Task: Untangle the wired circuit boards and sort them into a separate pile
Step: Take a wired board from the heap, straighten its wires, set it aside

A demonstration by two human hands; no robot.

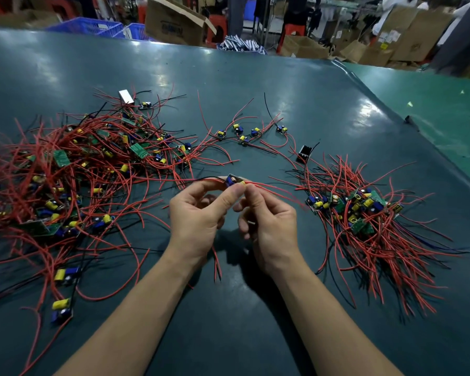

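Pinched between my left hand (198, 213) and my right hand (269, 221) is one small circuit board with a blue and a yellow component (235, 181), held up above the dark green table mat (228, 77); its thin red wires (277, 189) trail off to both sides. On my left I see the big tangled heap of red-wired green boards (73, 172), on my right the tidier sorted pile (364, 213). Five loose boards (244, 132) lie farther back, with a small black block (304, 153) just beside the pile.
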